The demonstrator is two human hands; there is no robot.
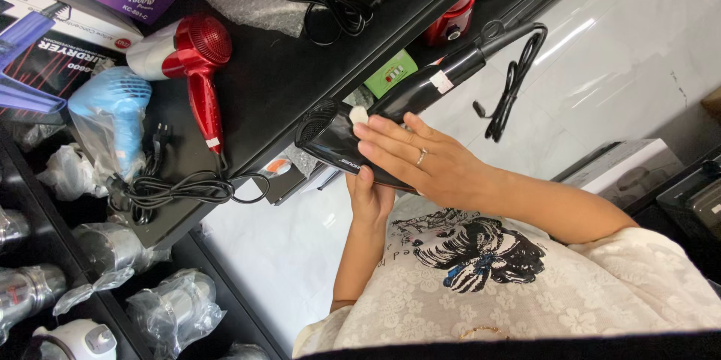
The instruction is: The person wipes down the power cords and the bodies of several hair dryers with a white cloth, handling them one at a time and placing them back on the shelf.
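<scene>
Because the black hair dryer (353, 138) is a rigid, smooth, probably light plastic shell held above the black shelf (270, 82) edge, the left hand (369, 198) cups it beneath, while the right hand (420, 157) lies open-fingered across its barrel, cord (514, 78) dangling.

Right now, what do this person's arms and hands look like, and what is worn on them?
Both forearms are bare. The right hand wears a thin metal ring on one finger. The left hand shows no jewellery. A short cream sleeve with a white floral lace pattern ends above the left elbow.
</scene>
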